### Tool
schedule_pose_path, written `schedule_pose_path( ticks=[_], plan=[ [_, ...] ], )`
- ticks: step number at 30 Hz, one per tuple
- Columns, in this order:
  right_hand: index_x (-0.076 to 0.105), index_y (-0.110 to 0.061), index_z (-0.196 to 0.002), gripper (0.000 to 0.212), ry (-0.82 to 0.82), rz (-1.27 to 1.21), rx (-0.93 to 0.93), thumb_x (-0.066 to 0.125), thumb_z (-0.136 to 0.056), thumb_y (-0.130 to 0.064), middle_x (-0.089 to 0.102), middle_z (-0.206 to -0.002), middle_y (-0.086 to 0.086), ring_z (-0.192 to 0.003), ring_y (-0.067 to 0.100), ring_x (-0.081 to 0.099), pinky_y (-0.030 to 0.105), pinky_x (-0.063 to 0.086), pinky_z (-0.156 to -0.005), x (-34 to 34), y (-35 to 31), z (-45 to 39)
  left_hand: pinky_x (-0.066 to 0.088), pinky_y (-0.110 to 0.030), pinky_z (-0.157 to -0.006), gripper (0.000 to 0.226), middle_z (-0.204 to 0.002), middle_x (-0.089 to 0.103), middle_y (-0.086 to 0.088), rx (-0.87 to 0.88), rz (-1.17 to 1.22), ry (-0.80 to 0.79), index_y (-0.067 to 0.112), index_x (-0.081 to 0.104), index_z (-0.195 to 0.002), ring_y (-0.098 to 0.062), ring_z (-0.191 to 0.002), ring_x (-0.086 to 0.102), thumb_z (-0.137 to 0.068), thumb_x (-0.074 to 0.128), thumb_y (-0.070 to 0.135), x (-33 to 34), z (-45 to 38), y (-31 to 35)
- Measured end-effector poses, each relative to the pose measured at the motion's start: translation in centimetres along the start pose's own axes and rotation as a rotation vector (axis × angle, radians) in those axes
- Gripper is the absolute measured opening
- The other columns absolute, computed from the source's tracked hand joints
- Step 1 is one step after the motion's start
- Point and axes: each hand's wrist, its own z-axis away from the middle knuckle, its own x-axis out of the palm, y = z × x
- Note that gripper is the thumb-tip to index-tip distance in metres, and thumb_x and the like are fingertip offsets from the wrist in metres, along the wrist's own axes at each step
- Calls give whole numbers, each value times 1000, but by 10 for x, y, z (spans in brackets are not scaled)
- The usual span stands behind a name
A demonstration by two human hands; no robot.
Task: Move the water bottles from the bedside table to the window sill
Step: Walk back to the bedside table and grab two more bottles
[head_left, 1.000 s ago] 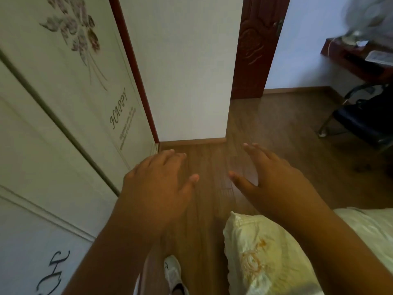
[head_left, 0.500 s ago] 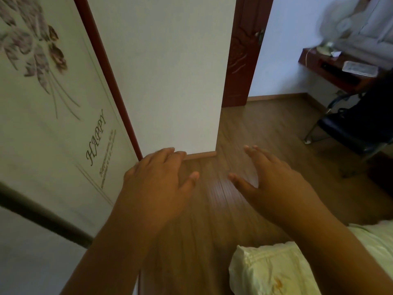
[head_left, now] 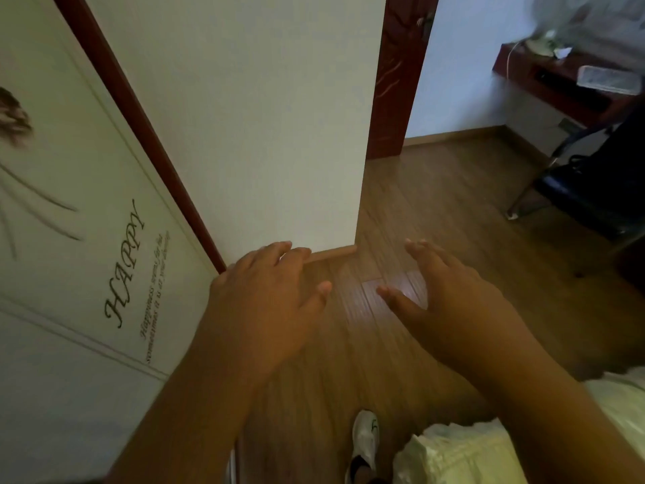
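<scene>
Two hands, left hand (head_left: 265,302) and right hand (head_left: 450,302), spread (holding nothing) above the floor (head_left: 436,204).

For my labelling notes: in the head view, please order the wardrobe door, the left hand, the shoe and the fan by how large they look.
1. wardrobe door, largest, partly cut off by the frame.
2. left hand, enlarged by nearness to the camera.
3. and 4. shoe and fan: unsure; the fan is blurred, far away and cut off.
</scene>
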Motion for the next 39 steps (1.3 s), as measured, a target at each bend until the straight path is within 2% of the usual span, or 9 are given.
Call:
schedule_pose_path(
  ticks=[7,11,15,19,25,29,39],
  plan=[
    [13,-38,-156,82,-2,-24,-37,41,-89,-75,17,-166,-11,-148,19,31,46,34,-116,-19,25,-109,26,-46,-117,76,-163,21,12,-28,-35,4,41,25,-152,-16,-149,25,-83,24,74,-17,-96,23],
    [13,-39,-156,81,24,-27,-68,42,-89,-74,17,-166,-11,-148,18,31,47,35,-115,-42,32,-163,26,-45,-117,73,-163,20,13,-51,-48,70,41,24,-153,-16,-149,25,-87,29,73,-35,-145,39],
    [14,-37,-156,83,32,1,-51,43,-88,-74,19,-165,-10,-148,20,32,50,36,-115,-57,39,-197,27,-46,-117,84,-163,20,13,-44,-28,61,42,24,-152,-16,-149,26,-76,18,76,-39,-178,53],
    [13,-38,-156,83,20,30,-14,41,-87,-76,18,-165,-11,-148,19,31,47,34,-115,-67,50,-226,26,-44,-118,84,-164,18,14,-16,-33,35,43,21,-153,-16,-149,24,-76,16,77,-38,-220,61],
    [10,-39,-156,84,53,45,137,42,-87,-76,16,-166,-10,-149,19,28,46,32,-116,-79,62,-275,24,-43,-118,72,-164,17,15,118,-23,23,45,20,-153,-15,-149,23,-87,27,75,-37,-299,74],
    [9,-38,-156,84,81,53,274,44,-88,-73,14,-166,-9,-150,20,26,48,31,-118,-92,63,-308,25,-45,-118,76,-164,17,15,239,-40,7,45,21,-152,-16,-149,24,-84,21,78,-44,-368,81],
    [6,-39,-156,82,191,27,545,39,-89,-74,11,-166,-13,-150,16,25,42,29,-117,-112,61,-384,28,-42,-116,70,-163,20,13,532,-49,-26,41,23,-152,-16,-149,25,-89,26,74,-72,-504,104]
  ],
)
